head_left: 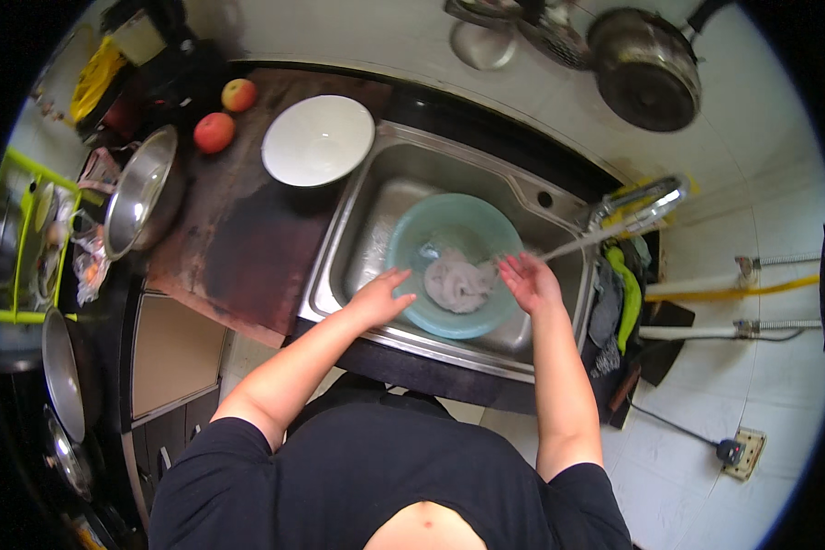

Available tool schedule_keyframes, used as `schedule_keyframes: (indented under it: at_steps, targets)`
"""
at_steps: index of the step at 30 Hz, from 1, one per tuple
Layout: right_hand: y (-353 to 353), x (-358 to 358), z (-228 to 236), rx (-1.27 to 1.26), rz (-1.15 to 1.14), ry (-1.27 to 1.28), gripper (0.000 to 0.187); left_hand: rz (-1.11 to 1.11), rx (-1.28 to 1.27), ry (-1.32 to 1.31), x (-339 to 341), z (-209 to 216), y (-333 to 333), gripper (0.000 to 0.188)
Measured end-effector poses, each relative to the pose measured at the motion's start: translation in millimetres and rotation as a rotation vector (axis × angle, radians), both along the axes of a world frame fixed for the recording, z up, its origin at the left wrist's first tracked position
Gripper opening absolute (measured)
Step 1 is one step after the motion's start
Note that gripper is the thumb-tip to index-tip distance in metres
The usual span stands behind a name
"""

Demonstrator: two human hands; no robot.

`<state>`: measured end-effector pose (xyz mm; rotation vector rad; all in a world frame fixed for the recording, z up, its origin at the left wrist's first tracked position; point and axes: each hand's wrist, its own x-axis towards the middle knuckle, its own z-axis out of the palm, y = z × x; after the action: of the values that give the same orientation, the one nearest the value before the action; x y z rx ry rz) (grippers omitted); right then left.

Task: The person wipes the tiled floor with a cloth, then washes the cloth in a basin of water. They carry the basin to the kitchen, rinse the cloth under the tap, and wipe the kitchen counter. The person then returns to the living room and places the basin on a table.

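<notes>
A pale teal plastic basin (pixel 407 240) stands in the steel sink (pixel 335 275). In it lies a wet-looking, bunched greyish-white cloth (pixel 458 282). My left hand (pixel 382 298) is at the basin's left rim, its thumb and fingers apart and nothing in it. Over the right rim is my right hand (pixel 530 282), palm turned up and fingers loosely bent, also holding nothing. Both hands are apart from the cloth. A chrome faucet (pixel 646 203) reaches in from the right, and a pale streak runs from it toward my right hand; whether that is spout or water is hard to tell.
Left of the sink, a white bowl (pixel 316 142) and two apples (pixel 214 133) sit on a brown board (pixel 238 229). Steel bowls (pixel 142 192) stand farther left. Cloths (pixel 610 302) hang at the sink's right edge. A pan (pixel 646 69) hangs on the wall.
</notes>
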<state>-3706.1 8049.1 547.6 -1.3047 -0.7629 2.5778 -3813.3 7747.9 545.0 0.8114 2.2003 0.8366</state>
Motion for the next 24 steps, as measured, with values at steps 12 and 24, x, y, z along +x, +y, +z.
schedule_keyframes:
  at_steps: [12,24]
  targets:
    - [-37.5,23.3,-32.9,-0.006,0.07,-0.252,0.036,0.812,0.678,-0.635,-108.9,57.3,-41.9,0.05]
    - [-72.8,64.8,26.8,0.324,0.306,-0.089,0.046,0.738,0.677,-0.645,-66.1,61.1,29.7,0.033]
